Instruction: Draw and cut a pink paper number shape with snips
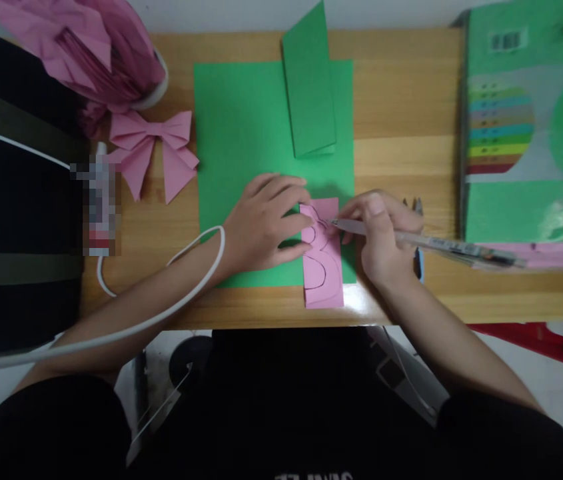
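While the left hand (266, 220) lies flat in the head view, fingers stretched out and holding nothing, its fingertips press on the left edge of the folded pink paper (322, 257). That paper sits at the near edge of the wooden desk (401, 100), its upper part on the green sheet (241, 133) and its lower end on bare wood. The right hand (384, 237) is closed round a pen (431, 243) in a writing grip, w/ the tip touching the pink paper near its top, where curved lines are already drawn.

Handling, as I judge it: the pink paper is v. light and thin, stiffened a bit by the fold, and likely to slide on the smooth green sheet unless pinned down. It creases easily, so it's best held flat by the margin, away from the drawn lines (not pinched mid-sheet).

Elsewhere:
- A folded green paper (310, 87) lies on the far part of the green sheet.
- A pink paper bow (154, 153) is well apart to the left.
- A pack of coloured paper (531, 133) is at the right.
- A white cable (181, 307) loops over the left forearm.
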Demonstrator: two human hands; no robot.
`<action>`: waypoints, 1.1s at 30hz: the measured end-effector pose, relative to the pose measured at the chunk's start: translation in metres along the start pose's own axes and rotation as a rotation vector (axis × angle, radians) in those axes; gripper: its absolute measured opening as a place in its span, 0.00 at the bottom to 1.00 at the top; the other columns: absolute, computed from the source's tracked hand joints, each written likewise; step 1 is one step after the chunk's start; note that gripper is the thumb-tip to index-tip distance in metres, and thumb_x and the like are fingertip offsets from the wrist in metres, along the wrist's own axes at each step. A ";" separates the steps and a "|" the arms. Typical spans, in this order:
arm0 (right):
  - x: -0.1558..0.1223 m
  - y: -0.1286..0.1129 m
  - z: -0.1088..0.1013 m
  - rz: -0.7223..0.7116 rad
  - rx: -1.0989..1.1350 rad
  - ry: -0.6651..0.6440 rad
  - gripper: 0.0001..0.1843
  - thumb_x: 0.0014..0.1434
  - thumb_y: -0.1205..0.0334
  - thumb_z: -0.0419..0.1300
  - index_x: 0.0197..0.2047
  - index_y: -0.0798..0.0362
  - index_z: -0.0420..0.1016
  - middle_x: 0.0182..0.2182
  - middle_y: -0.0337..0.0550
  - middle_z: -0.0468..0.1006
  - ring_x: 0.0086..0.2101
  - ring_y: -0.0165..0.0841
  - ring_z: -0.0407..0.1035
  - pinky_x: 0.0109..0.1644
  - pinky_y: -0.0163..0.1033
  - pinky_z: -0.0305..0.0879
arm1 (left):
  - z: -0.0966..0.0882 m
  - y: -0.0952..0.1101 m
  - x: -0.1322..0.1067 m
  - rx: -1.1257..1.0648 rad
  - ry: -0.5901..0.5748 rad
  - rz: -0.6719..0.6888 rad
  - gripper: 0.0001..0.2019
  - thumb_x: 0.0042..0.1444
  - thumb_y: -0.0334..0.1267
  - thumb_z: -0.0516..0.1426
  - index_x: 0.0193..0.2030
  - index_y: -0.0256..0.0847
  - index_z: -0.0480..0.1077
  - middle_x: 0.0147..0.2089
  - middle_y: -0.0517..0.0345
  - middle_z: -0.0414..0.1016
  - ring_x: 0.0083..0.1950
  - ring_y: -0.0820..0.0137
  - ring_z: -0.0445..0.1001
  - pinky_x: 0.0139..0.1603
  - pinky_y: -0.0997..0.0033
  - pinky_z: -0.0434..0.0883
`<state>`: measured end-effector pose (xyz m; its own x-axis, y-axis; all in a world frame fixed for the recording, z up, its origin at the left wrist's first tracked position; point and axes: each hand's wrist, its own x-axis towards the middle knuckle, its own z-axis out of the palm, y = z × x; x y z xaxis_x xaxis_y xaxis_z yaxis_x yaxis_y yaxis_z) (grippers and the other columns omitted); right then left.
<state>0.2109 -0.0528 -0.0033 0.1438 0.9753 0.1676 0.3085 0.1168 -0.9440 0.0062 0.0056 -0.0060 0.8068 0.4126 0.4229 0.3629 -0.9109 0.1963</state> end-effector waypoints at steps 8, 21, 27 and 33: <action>0.000 -0.005 -0.002 -0.005 -0.054 -0.067 0.25 0.71 0.44 0.50 0.29 0.50 0.75 0.23 0.38 0.78 0.24 0.30 0.71 0.30 0.39 0.66 | 0.000 0.002 -0.001 -0.002 -0.013 -0.028 0.11 0.64 0.48 0.58 0.43 0.44 0.73 0.51 0.52 0.78 0.61 0.55 0.71 0.59 0.46 0.71; 0.002 0.004 -0.002 0.039 -0.064 0.080 0.11 0.53 0.70 0.55 0.22 0.49 0.72 0.16 0.34 0.70 0.18 0.30 0.63 0.24 0.38 0.58 | 0.001 0.003 0.003 -0.041 0.006 0.019 0.08 0.61 0.42 0.61 0.44 0.43 0.78 0.49 0.48 0.79 0.59 0.52 0.73 0.56 0.46 0.71; 0.004 -0.001 -0.001 0.070 -0.175 0.045 0.11 0.49 0.69 0.54 0.20 0.49 0.71 0.15 0.34 0.69 0.17 0.31 0.63 0.22 0.38 0.57 | -0.003 0.006 0.003 -0.056 -0.053 -0.027 0.10 0.65 0.43 0.58 0.46 0.43 0.79 0.55 0.47 0.77 0.62 0.50 0.71 0.59 0.44 0.68; 0.004 -0.005 0.000 0.065 -0.200 0.049 0.11 0.49 0.68 0.52 0.20 0.49 0.71 0.14 0.33 0.69 0.17 0.29 0.63 0.23 0.37 0.58 | -0.005 0.006 0.003 -0.095 -0.114 -0.051 0.12 0.68 0.42 0.56 0.47 0.41 0.80 0.59 0.49 0.76 0.67 0.50 0.67 0.64 0.45 0.63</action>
<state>0.2098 -0.0491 0.0023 0.2133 0.9688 0.1265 0.4772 0.0097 -0.8787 0.0088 0.0011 0.0009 0.8380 0.4502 0.3084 0.3635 -0.8820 0.2998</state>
